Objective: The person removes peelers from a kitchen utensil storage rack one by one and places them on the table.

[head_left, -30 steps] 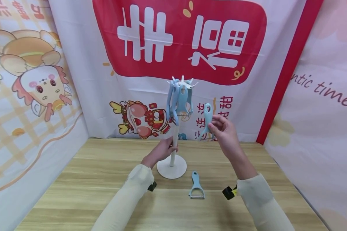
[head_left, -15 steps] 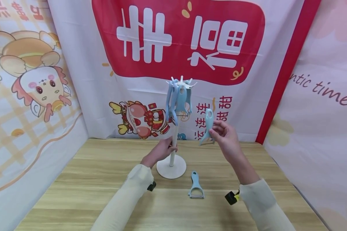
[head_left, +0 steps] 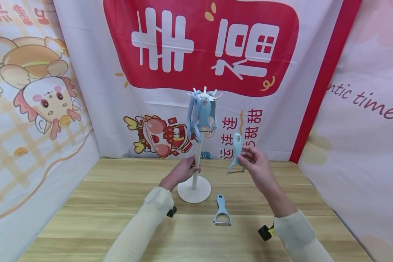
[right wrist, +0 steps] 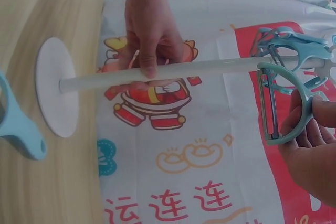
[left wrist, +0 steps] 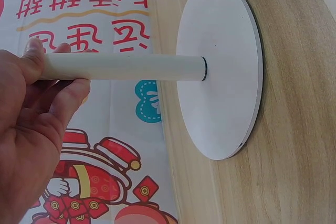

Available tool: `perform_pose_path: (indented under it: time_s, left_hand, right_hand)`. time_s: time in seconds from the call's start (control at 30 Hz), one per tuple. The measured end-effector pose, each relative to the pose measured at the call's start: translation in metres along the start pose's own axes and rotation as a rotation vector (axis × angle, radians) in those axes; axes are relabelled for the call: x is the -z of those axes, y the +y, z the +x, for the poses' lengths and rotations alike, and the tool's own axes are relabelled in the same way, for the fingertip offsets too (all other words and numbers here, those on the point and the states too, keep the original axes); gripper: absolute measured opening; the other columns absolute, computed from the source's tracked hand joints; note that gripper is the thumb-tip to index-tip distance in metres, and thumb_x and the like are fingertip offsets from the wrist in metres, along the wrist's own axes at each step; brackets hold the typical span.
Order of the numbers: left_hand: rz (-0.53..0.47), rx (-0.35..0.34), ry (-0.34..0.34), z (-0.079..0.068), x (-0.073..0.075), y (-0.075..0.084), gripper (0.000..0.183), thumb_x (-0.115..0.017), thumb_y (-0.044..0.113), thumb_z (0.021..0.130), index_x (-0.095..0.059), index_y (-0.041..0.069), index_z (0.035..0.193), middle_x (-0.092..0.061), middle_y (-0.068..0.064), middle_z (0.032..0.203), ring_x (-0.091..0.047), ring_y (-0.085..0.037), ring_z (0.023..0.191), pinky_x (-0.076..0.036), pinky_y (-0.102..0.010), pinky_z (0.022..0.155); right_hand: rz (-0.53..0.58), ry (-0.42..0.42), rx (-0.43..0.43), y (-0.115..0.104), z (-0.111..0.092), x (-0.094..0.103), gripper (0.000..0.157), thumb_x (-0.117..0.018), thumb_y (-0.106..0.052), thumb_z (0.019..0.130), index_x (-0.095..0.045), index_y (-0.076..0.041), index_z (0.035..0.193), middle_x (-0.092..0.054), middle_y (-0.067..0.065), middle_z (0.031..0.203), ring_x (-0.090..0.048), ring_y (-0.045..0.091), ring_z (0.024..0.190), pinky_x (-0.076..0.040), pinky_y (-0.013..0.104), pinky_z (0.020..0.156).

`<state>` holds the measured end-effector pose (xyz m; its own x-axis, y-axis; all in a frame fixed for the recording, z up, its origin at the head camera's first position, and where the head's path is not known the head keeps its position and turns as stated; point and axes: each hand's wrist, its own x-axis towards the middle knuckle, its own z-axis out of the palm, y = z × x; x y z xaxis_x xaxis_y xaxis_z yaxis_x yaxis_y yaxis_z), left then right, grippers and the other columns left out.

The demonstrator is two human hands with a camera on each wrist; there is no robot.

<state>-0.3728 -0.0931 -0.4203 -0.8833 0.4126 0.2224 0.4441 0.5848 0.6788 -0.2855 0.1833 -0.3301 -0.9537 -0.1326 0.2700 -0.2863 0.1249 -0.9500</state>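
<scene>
Above the bench [head_left: 95, 218], curled left fingers [left wrist: 72, 97] are gripping the stand pole [left wrist: 131, 67], steadiness advisable, right fingers [head_left: 249, 149] pinching a Y-peeler [head_left: 237, 150].

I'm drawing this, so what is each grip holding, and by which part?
The left grip holds the white stand by its pole; the right grip holds a light-blue peeler where its handle meets the blade frame.

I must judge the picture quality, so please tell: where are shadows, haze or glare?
Head view: soft shadows on the table; right wrist view: slightly hazy, bright at the top right corner, though the held peeler is readable; left wrist view: clearer, with crisp edges on the stand.
</scene>
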Motion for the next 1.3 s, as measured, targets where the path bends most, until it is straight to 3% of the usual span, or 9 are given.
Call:
perform_pose_path:
  time_s: [0.33,0.87,1.3]
  left_hand:
    - [-0.001,-0.002,0.002,0.0,0.0,0.001,0.016,-0.062,0.014,0.099,-0.056,0.012,0.114,-0.067,-0.001,0.098,-0.067,-0.019,0.098,-0.056,-0.045,0.1]
    - [-0.01,0.003,0.002,-0.001,0.0,-0.001,0.019,-0.061,0.012,0.099,-0.055,0.012,0.117,-0.066,-0.002,0.1,-0.067,-0.02,0.099,-0.055,-0.047,0.1]
    - [-0.013,-0.001,0.008,0.0,0.0,-0.001,0.022,-0.062,0.014,0.099,-0.054,0.011,0.119,-0.065,-0.003,0.1,-0.066,-0.021,0.099,-0.055,-0.047,0.101]
  right_hand:
    - [0.004,-0.009,-0.116,0.021,-0.01,0.004,0.039,-0.062,-0.009,0.098,-0.05,0.006,0.132,-0.068,-0.01,0.096,-0.065,0.002,0.09,-0.057,0.017,0.086]
    - [0.022,-0.037,-0.166,0.049,-0.022,0.0,0.039,-0.061,-0.001,0.096,-0.049,0.011,0.131,-0.068,-0.011,0.092,-0.066,0.001,0.086,-0.058,0.017,0.082]
    - [-0.022,-0.033,-0.233,0.069,-0.031,0.0,0.037,-0.06,0.0,0.096,-0.05,0.01,0.13,-0.068,-0.003,0.094,-0.065,0.003,0.086,-0.058,0.018,0.081]
